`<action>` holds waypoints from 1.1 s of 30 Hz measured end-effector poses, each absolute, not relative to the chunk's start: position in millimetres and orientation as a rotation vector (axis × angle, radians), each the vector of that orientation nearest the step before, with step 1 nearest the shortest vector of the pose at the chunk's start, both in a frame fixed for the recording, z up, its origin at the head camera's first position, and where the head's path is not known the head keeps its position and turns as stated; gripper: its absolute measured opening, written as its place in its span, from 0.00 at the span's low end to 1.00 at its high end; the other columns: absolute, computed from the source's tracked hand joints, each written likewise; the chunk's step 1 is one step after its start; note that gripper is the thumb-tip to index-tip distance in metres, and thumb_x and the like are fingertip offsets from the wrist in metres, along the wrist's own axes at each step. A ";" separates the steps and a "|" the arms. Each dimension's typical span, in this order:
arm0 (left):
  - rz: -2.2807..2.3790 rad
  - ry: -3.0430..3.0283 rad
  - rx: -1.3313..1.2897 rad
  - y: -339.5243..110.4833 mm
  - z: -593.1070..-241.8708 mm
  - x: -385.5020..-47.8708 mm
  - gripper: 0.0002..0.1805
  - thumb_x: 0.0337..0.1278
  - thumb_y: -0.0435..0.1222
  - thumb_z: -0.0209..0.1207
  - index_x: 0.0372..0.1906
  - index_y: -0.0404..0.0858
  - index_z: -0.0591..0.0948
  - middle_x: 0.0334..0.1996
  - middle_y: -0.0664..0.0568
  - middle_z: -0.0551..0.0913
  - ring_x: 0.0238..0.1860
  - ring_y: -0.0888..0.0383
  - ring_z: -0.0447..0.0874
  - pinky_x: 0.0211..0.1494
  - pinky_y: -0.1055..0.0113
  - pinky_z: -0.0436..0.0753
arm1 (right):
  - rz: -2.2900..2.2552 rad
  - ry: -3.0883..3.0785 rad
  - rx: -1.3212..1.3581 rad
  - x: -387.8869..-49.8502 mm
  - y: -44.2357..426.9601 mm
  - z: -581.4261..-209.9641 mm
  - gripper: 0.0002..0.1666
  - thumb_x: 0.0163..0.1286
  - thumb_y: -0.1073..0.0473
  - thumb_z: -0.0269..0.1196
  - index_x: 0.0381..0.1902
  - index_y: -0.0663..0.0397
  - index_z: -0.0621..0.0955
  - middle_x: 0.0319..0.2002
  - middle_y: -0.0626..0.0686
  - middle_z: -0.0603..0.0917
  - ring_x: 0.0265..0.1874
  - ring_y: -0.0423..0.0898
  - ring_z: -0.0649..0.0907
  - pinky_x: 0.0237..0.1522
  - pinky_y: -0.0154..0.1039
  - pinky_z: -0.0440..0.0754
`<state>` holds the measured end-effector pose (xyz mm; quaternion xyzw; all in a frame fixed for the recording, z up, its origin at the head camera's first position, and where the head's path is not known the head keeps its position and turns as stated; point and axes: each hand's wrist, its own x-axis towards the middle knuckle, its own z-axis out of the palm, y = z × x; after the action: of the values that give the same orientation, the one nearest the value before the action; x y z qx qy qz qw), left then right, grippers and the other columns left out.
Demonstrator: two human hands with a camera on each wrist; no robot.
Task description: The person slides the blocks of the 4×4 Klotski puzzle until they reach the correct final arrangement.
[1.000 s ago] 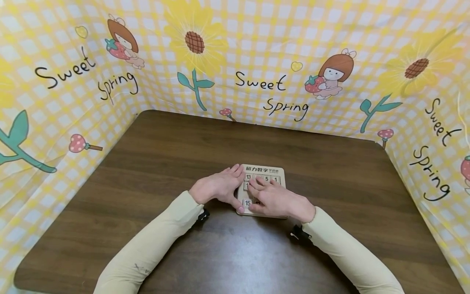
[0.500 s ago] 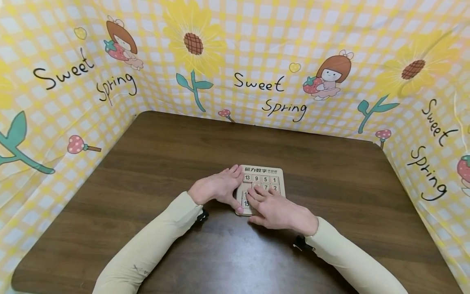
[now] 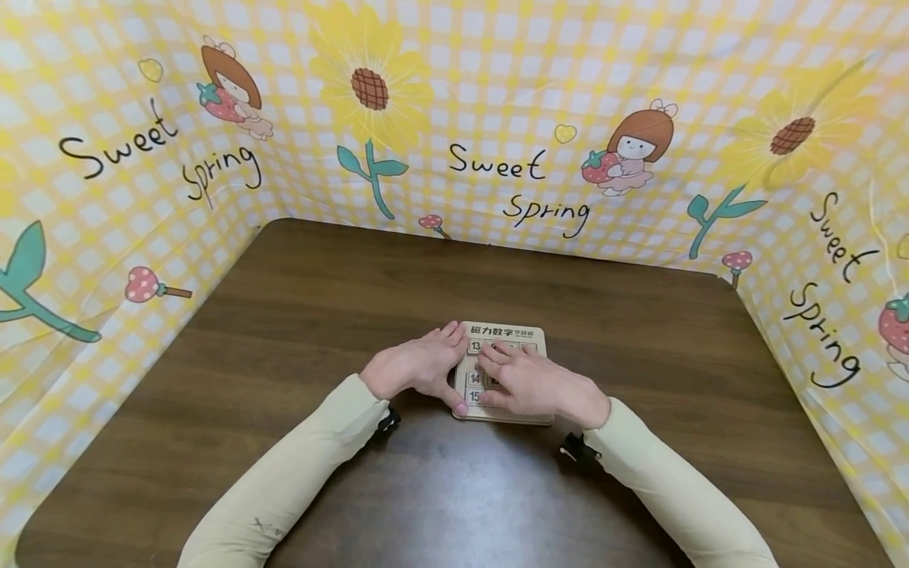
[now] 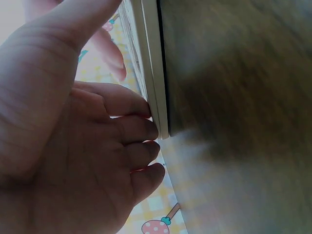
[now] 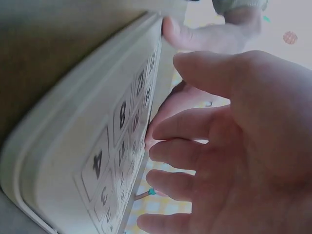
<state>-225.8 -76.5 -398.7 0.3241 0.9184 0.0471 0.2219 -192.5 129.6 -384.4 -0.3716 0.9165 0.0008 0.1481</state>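
Note:
A pale number sliding puzzle (image 3: 525, 332) lies flat on the table, with dark characters along its top. Square tiles 13, 14 and 15 show in its left column, with a gap between 13 and 14. My left hand (image 3: 422, 367) rests along its left edge, thumb by the near corner; in the left wrist view, fingertips touch the puzzle's side (image 4: 155, 73). Over the tiles, my right hand (image 3: 533, 385) spreads its fingers and hides much of the right part. From the right wrist, those fingers look extended above the numbered tiles (image 5: 122, 117); contact is unclear.
The brown wooden table (image 3: 341, 292) extends around the puzzle on all sides. Yellow checked cloth (image 3: 469, 95) with printed flowers stands along its back and sides. A black wrist device (image 3: 578, 448) sits under the right cuff.
A left-column tile has slid nearer me, leaving the gap one row farther up. My right hand drew back, then moved forward over the upper tiles. My left hand stays at the edge.

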 end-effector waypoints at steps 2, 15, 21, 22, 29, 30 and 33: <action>0.130 2.531 0.886 -76.6 -398.2 -225.6 0.68 0.41 0.68 0.66 0.78 0.32 0.47 0.79 0.40 0.38 0.80 0.47 0.33 0.82 0.57 0.44 | -0.006 2.633 -1.042 -197.8 129.0 -384.8 0.40 0.75 0.38 0.51 0.74 0.56 0.63 0.77 0.59 0.58 0.77 0.58 0.56 0.70 0.68 0.61; 0.127 2.522 0.889 -76.2 -398.1 -226.6 0.69 0.41 0.68 0.66 0.78 0.33 0.46 0.79 0.40 0.37 0.80 0.48 0.32 0.82 0.56 0.43 | -0.023 2.609 -0.971 -211.5 127.3 -391.9 0.42 0.75 0.37 0.50 0.76 0.56 0.58 0.78 0.58 0.53 0.78 0.57 0.52 0.72 0.65 0.59; 0.139 2.524 0.897 -75.9 -399.0 -226.9 0.68 0.42 0.67 0.66 0.78 0.32 0.47 0.79 0.39 0.37 0.80 0.47 0.33 0.82 0.56 0.44 | 0.011 2.623 -1.004 -209.3 127.0 -394.1 0.42 0.75 0.37 0.50 0.76 0.57 0.59 0.78 0.58 0.54 0.78 0.56 0.51 0.73 0.64 0.59; 0.140 2.525 0.899 -75.9 -399.2 -226.9 0.68 0.42 0.67 0.66 0.78 0.32 0.47 0.79 0.39 0.38 0.80 0.47 0.33 0.82 0.56 0.44 | 0.014 2.624 -1.006 -208.9 127.0 -394.2 0.42 0.75 0.37 0.50 0.76 0.56 0.59 0.78 0.58 0.54 0.78 0.56 0.51 0.73 0.64 0.59; 0.131 2.527 0.899 -76.3 -399.4 -226.5 0.68 0.42 0.67 0.66 0.77 0.31 0.47 0.79 0.39 0.38 0.80 0.47 0.33 0.82 0.56 0.44 | 0.013 2.620 -1.015 -203.6 126.7 -392.2 0.42 0.75 0.37 0.50 0.76 0.57 0.60 0.78 0.57 0.56 0.78 0.55 0.52 0.73 0.65 0.58; 0.130 2.527 0.899 -76.3 -399.3 -226.5 0.68 0.42 0.67 0.66 0.77 0.31 0.47 0.79 0.39 0.38 0.80 0.47 0.33 0.82 0.56 0.44 | 0.015 2.620 -1.023 -202.0 126.6 -391.9 0.42 0.75 0.37 0.50 0.76 0.57 0.60 0.78 0.57 0.56 0.78 0.55 0.52 0.72 0.65 0.58; 0.125 2.528 0.903 -76.4 -398.8 -226.2 0.68 0.42 0.67 0.66 0.77 0.31 0.47 0.79 0.39 0.38 0.80 0.47 0.33 0.82 0.56 0.44 | 0.016 2.628 -1.053 -196.3 126.8 -391.3 0.42 0.74 0.38 0.51 0.75 0.59 0.61 0.77 0.58 0.57 0.78 0.56 0.54 0.72 0.65 0.59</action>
<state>-226.2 -76.4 -398.8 0.3275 0.9166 0.0455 0.2250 -196.3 126.8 -391.3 -0.3675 0.9170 0.0057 0.1547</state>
